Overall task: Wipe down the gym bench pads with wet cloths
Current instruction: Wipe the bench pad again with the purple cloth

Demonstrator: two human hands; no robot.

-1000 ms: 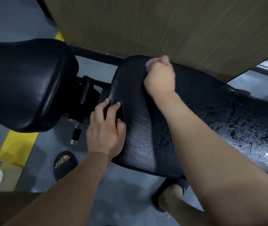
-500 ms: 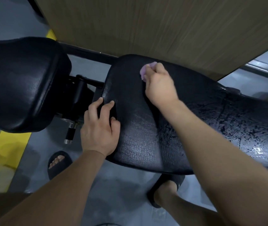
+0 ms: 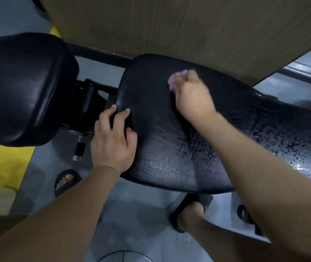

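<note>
Curled fingers of the right hand (image 3: 192, 95) bunch a pink cloth (image 3: 174, 80) and press it onto the far part of the long black pad (image 3: 160, 148), near its rounded end. Only a bit of the cloth shows past the knuckles, and the hand is blurred. The left hand (image 3: 113, 140) lies on the pad's left edge, fingers straight and spread, thumb on top, holding nothing. Wet streaks and droplets cover the pad to the right of the right forearm. A second black pad (image 3: 22, 87) sits to the left, apart from the first, with a metal pin (image 3: 79, 148) below the gap.
</note>
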